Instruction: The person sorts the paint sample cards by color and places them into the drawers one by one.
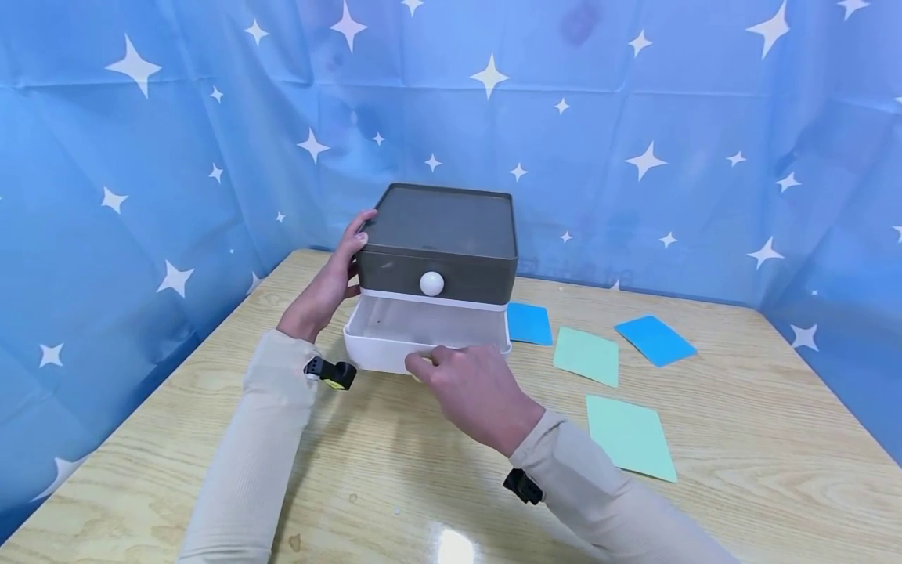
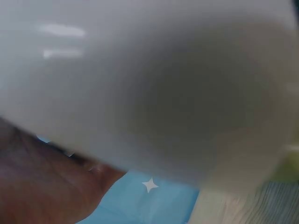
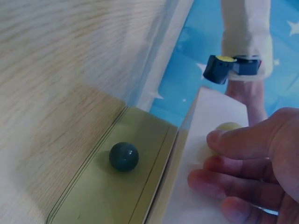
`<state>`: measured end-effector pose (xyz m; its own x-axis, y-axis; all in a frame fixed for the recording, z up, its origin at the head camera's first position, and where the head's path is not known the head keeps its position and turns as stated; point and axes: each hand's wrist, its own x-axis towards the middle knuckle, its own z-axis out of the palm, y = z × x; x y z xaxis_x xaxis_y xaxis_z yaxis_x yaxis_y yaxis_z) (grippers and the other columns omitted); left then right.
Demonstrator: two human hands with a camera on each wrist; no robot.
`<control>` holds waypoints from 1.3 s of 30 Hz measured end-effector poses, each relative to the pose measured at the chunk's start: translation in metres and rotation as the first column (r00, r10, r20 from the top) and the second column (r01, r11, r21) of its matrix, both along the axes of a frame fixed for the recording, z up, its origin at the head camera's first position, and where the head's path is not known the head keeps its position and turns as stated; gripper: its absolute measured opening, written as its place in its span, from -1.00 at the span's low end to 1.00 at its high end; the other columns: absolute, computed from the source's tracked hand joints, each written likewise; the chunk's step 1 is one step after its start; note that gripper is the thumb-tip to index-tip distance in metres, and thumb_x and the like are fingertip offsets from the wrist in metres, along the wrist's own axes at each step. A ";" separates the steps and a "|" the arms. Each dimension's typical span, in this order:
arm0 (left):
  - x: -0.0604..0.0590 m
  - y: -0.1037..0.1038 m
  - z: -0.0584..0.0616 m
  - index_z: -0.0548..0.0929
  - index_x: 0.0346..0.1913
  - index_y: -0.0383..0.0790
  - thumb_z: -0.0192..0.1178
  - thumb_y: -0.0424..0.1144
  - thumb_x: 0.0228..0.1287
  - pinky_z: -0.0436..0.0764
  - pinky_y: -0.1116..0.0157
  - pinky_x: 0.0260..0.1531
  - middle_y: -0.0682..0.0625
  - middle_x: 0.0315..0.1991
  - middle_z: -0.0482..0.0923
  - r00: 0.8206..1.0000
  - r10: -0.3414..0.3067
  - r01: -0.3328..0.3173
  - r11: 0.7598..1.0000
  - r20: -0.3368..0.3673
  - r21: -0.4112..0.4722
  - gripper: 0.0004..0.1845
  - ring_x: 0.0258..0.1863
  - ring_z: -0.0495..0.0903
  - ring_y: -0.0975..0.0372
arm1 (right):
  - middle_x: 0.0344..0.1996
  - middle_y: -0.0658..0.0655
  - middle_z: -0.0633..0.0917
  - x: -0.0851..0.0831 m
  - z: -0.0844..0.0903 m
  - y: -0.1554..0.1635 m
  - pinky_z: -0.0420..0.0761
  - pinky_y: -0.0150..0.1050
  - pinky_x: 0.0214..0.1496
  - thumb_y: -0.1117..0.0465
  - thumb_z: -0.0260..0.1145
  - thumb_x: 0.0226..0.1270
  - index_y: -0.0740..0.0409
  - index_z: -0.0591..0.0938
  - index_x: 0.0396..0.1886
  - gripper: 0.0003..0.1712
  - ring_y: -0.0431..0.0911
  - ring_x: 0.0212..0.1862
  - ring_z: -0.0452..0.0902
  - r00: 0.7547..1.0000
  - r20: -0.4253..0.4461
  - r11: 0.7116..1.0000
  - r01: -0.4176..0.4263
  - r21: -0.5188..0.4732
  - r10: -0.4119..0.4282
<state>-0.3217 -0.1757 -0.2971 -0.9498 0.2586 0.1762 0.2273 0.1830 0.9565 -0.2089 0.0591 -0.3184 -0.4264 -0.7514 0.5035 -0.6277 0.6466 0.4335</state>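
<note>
A small drawer cabinet has a dark grey top drawer (image 1: 391,270) with a round white knob (image 1: 431,283). Below it, a white drawer (image 1: 377,352) is pulled partway out, its pale inside showing. My right hand (image 1: 479,392) is at this drawer's front, thumb and fingers pinching its yellowish knob (image 3: 229,126). In the right wrist view, an olive-green drawer front (image 3: 140,135) with a dark round knob (image 3: 124,156) lies under the white one. My left hand (image 1: 327,286) rests along the cabinet's left side, fingertips at the top rim. A pale blurred surface (image 2: 93,93) fills most of the left wrist view.
To the right on the wooden table (image 1: 761,407) lie two blue sheets (image 1: 655,341) and two light green sheets (image 1: 630,435). One blue sheet (image 1: 530,323) is beside the cabinet. A blue star-patterned cloth (image 1: 585,157) hangs behind and at both sides.
</note>
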 end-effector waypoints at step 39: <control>0.004 0.002 0.000 -0.15 0.51 0.66 -0.47 0.30 0.52 0.04 -0.38 0.43 0.00 0.65 -0.27 1.000 -0.016 0.016 1.000 -0.006 -0.012 -0.45 0.59 -0.08 -0.23 | -0.47 -0.09 0.74 0.017 0.010 0.016 0.52 -0.33 -0.60 0.25 0.44 0.20 -0.11 0.67 -0.16 -0.76 -0.23 -0.53 0.62 0.990 0.060 0.987 -0.117 -0.109 0.124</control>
